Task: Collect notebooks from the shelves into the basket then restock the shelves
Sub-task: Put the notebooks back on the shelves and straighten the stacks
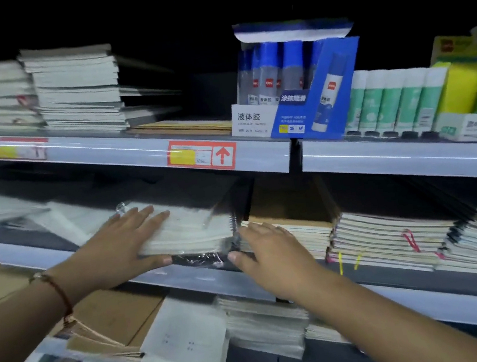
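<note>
Both hands reach forward, left (pixel 124 243) fingers straight, right (pixel 265 249) fingers loosely spread

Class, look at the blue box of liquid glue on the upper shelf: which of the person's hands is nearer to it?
Right. The right hand sits below the blue glue box, slightly left of it; the left hand rests on a wrapped notebook stack much farther left.
</note>
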A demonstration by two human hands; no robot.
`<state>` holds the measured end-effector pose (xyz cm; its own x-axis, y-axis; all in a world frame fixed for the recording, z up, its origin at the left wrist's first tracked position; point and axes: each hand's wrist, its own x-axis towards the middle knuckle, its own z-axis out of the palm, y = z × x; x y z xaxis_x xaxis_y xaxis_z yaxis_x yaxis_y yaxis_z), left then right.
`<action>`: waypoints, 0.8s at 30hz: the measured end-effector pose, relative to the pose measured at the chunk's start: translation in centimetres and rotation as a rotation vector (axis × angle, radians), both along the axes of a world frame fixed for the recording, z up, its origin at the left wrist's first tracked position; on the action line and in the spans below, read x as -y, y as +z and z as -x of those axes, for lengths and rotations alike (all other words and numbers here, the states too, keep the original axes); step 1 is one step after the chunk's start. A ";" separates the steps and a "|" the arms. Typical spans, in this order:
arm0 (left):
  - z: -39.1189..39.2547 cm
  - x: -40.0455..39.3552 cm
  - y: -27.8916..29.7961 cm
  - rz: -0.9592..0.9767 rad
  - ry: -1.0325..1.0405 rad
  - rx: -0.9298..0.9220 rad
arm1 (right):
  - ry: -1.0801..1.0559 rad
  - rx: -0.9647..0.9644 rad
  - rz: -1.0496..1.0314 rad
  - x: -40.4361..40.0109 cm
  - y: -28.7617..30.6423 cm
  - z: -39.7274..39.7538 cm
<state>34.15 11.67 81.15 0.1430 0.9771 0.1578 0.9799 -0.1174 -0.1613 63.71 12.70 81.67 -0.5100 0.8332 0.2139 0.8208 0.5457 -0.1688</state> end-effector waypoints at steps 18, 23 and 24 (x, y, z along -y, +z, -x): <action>6.6 -4.0 -1.1 -0.046 -0.241 0.341 | -0.292 -0.221 0.110 -2.0 -1.9 10.8; 7.8 -4.5 -1.5 -0.049 -0.320 0.506 | -0.364 -0.225 0.067 -1.1 -2.2 12.2; 7.8 -4.5 -1.7 -0.053 -0.332 0.554 | -0.372 -0.206 0.051 -1.0 -2.3 12.3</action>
